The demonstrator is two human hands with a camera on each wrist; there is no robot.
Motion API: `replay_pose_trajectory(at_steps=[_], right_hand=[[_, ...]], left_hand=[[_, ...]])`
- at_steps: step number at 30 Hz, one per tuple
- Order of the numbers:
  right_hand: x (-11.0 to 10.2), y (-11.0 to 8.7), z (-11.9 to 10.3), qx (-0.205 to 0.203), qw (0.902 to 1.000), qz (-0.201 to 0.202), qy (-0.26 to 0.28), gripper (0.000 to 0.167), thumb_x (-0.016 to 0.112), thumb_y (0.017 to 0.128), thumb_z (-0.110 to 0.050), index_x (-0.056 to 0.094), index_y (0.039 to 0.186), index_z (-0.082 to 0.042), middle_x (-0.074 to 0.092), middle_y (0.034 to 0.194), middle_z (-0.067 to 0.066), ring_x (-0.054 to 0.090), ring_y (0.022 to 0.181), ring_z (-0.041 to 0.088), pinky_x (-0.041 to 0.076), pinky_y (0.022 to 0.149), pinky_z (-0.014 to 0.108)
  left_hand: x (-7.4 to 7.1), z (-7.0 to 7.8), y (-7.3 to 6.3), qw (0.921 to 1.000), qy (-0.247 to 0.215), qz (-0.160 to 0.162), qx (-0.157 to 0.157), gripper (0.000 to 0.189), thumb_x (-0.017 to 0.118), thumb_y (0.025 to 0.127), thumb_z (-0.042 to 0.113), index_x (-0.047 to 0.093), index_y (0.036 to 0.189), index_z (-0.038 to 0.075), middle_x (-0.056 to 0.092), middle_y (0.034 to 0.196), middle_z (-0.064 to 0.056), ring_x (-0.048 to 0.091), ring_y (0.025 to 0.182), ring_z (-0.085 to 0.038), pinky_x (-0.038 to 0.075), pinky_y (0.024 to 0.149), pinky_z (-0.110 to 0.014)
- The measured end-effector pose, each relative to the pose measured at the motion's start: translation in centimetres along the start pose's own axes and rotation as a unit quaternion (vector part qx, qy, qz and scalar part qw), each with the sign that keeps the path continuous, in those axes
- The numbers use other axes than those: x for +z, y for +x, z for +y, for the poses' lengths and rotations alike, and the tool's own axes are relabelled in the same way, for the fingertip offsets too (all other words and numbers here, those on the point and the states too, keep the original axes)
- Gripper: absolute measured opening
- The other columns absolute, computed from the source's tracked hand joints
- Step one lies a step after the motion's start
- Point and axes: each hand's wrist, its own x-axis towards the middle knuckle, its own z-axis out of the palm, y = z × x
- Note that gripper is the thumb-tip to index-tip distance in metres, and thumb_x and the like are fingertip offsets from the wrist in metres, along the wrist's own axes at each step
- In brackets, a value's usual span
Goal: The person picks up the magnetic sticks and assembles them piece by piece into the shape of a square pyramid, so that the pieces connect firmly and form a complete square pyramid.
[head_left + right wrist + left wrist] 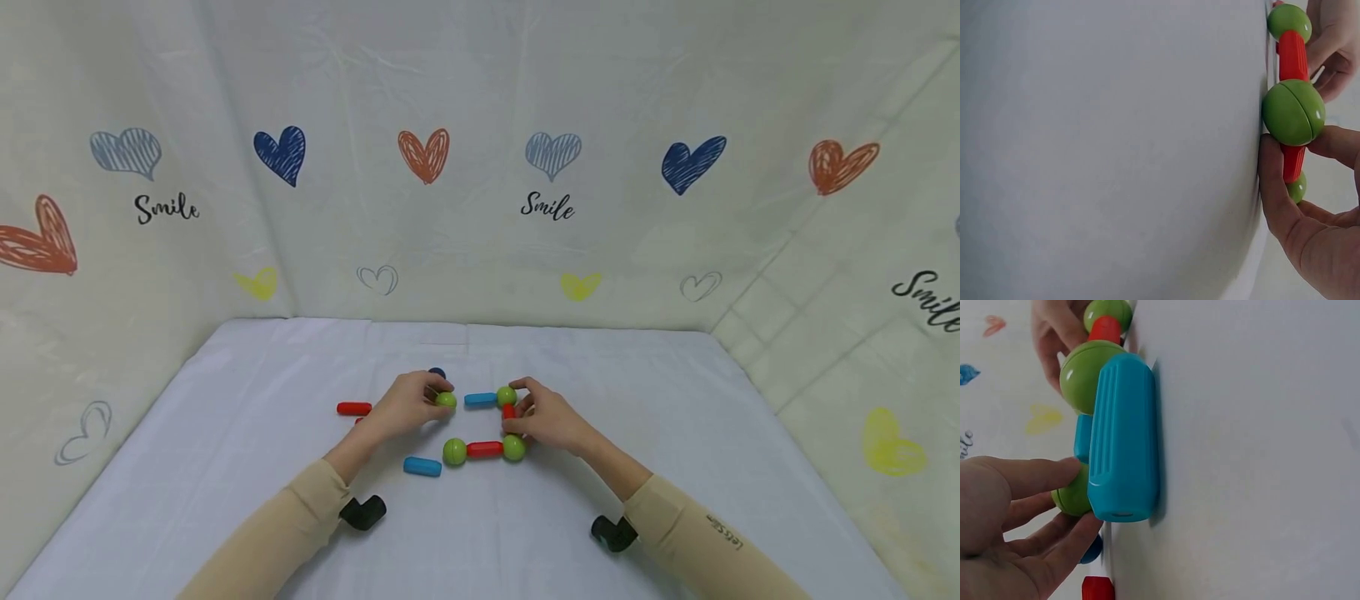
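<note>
My left hand (pixel 411 404) pinches a green ball (pixel 446 401) between thumb and fingers, to the left of a blue rod (pixel 481 400). That rod's right end meets another green ball (pixel 507 396). My right hand (pixel 551 416) grips the joined chain around its upright red rod (pixel 1294 164), with fingertips close to the green ball (pixel 1294 112) at the front corner. From that corner ball a second red rod (pixel 484 450) runs left to a further green ball (pixel 454 452). In the left wrist view, the left thumb and fingers curve about the pinched ball, partly hidden by a nearer blue rod (pixel 1124 437).
A loose blue rod (pixel 422 467) lies at the front left of the chain. Farther left is a red rod (pixel 354 408), with another red piece partly hidden by the left hand. A dark blue ball (pixel 437 372) sits behind the left hand. White cloth (pixel 637 375) covers the table.
</note>
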Motion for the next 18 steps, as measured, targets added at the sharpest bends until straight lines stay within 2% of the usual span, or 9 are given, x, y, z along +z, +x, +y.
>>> replay_pose_trajectory(at_steps=[7,18], right_hand=[[0.03,0.13,0.12,0.001,1.0,0.0,-0.009,0.063,0.08,0.09,-0.018,0.048,0.144,-0.005,0.061,0.097,0.006,0.06,0.078,0.02,0.056,0.068,0.03],[-0.03,0.11,0.11,0.001,1.0,0.001,-0.008,0.064,0.08,0.09,-0.017,0.048,0.144,-0.004,0.061,0.097,0.007,0.06,0.079,0.02,0.056,0.068,0.03]], left_hand=[[0.35,0.58,0.46,1.0,0.008,0.002,0.004,0.033,0.081,0.089,0.008,0.072,0.12,0.002,0.07,0.104,-0.002,0.063,0.093,-0.019,0.057,0.083,-0.034],[0.71,0.9,0.89,0.9996,0.009,0.017,0.019,0.029,0.08,0.089,0.004,0.072,0.116,0.002,0.069,0.105,-0.003,0.066,0.096,-0.019,0.057,0.088,-0.036]])
